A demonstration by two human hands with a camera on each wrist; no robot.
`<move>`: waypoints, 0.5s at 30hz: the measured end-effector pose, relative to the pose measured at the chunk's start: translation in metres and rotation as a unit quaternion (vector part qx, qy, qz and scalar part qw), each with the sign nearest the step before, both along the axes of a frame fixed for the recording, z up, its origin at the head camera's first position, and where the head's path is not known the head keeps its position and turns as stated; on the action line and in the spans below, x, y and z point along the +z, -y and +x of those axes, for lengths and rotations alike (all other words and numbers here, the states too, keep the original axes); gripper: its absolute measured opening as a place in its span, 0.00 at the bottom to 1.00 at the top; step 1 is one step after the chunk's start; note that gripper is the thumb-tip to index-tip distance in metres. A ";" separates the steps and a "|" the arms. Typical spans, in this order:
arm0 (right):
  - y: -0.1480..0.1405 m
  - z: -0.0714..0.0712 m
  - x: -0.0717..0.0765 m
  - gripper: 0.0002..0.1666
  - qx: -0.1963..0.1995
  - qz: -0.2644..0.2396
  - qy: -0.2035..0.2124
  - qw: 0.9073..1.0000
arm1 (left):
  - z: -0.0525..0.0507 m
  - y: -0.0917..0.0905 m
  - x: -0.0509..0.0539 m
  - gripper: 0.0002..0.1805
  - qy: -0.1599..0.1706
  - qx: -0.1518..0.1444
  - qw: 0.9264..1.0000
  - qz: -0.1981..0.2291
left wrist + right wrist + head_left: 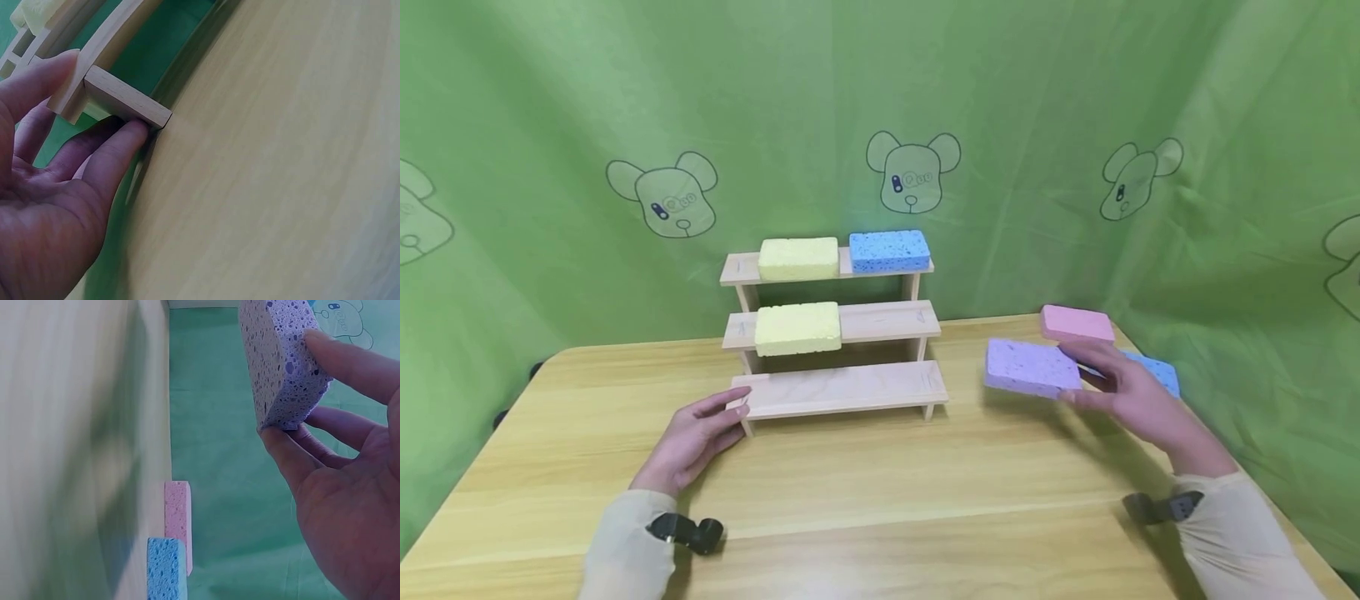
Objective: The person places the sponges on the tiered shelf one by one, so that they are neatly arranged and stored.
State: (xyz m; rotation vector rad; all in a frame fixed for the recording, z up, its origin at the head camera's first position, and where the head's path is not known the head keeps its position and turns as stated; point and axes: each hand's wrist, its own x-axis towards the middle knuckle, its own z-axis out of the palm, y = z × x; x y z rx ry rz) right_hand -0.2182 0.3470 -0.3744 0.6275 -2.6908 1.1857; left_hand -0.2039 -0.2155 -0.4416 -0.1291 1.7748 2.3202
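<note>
My right hand point(1123, 392) pinches a purple sponge point(1030, 367) by its right end, holding it above the table; the right wrist view shows the thumb on one side of the sponge point(294, 362) and fingers on the other. At the left end of a three-step wooden shelf point(850, 389), my left hand point(696, 437) holds the lowest step, its fingers against the leg point(128, 97). Yellow sponges sit on the top step point(797, 258) and the middle step point(797, 327), both toward the left. Beside the upper one lies a blue sponge point(889, 251).
A pink sponge point(1077, 323) lies at the table's back right. Another blue sponge point(1157, 373) is there too, partly hidden behind my right hand. A green curtain point(1000, 100) with bear-head prints hangs behind the wooden table point(850, 517) and along its right side.
</note>
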 end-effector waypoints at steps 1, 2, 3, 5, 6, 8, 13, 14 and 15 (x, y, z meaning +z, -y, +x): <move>0.001 -0.001 0.001 0.39 0.003 -0.006 0.000 1.000 | 0.000 0.000 0.000 0.23 -0.001 0.000 1.000 -0.001; 0.001 -0.002 0.002 0.39 0.006 -0.016 0.003 1.000 | 0.000 0.000 0.001 0.23 -0.002 0.000 1.000 -0.001; 0.002 -0.003 0.002 0.39 0.006 -0.020 0.003 1.000 | 0.000 0.000 0.001 0.24 -0.002 0.000 1.000 -0.002; 0.004 -0.005 0.004 0.39 0.009 -0.021 0.000 1.000 | 0.000 0.000 0.002 0.25 -0.003 -0.002 1.000 -0.003; 0.005 -0.006 0.005 0.39 0.012 -0.025 -0.002 1.000 | 0.000 0.000 0.002 0.25 -0.003 -0.002 1.000 -0.005; 0.007 -0.007 0.006 0.38 0.019 -0.035 -0.007 0.999 | 0.000 0.000 0.002 0.26 -0.001 -0.003 1.000 -0.008; 0.013 -0.009 0.009 0.36 0.038 -0.063 -0.007 0.997 | 0.001 0.000 0.002 0.26 0.002 -0.001 1.000 -0.013; 0.013 -0.010 0.009 0.36 0.039 -0.066 -0.005 0.997 | 0.001 0.000 0.001 0.26 0.002 -0.001 1.000 -0.013; 0.014 -0.010 0.009 0.36 0.039 -0.069 -0.001 0.997 | 0.001 0.000 0.001 0.26 0.002 0.000 1.000 -0.013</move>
